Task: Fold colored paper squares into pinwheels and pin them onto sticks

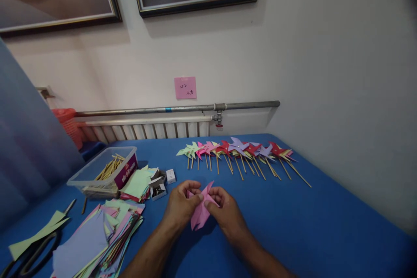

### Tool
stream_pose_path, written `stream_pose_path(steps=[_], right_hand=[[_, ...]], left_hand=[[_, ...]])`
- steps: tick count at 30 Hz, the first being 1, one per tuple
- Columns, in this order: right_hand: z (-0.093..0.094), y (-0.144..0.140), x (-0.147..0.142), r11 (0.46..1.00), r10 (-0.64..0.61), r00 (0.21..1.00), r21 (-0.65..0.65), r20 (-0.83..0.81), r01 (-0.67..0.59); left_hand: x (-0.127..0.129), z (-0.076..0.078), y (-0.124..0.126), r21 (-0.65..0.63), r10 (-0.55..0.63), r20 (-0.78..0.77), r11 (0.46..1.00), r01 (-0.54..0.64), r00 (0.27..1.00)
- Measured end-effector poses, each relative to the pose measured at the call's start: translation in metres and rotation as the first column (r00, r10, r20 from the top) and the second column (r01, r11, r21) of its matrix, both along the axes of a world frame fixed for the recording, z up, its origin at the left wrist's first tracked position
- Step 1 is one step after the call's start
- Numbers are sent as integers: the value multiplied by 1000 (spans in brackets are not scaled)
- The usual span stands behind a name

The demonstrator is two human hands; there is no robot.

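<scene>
A pink paper pinwheel (200, 216) without a stick is held up over the blue table, between both hands. My left hand (183, 202) pinches its left side, thumb pressed near the centre. On the right, my right hand (224, 206) grips the opposite blade between thumb and curled fingers. Some fingertips are hidden behind the paper. Just left of my hands lie small open boxes of dark pins (158, 191), beside a stack of pale green paper squares (138, 183).
Finished pinwheels on sticks (239, 147) line the table's back. At left stand a clear plastic bin (78, 177) of wooden sticks, a pile of coloured paper (81, 243) and black-handled scissors (42, 252) under green scraps. A metal pipe (182, 108) runs along the wall.
</scene>
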State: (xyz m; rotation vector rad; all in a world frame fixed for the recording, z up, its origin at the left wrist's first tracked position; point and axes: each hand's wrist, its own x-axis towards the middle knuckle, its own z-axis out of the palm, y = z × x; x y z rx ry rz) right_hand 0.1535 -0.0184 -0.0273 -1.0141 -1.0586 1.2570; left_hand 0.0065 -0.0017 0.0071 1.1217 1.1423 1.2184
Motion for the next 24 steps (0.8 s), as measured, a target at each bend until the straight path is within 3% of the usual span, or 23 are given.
stream_pose_path(steps=[5,8,12,16,24], right_hand=[[2,-1,2,1000,-11,1000,-4,-4,11],[2,0,3,999,-34,999,13,-3,34],[1,2,5,999,-49,999,9,-7,50],[0,2,4,1000,-22,1000,1,-18,22],[-1,1,4,999,-4,1000,-45,-14,4]], left_hand=[[1,2,1,-12,53,49,999,-52,997],[1,0,1,-93,97,142,992,-84,985],[3,-5,-2,-170,48,247,985,-6,968],[5,-11,-2,-167,-3,210,985,39,978],[7,-39,12,-123,80,186,991,-57,979]])
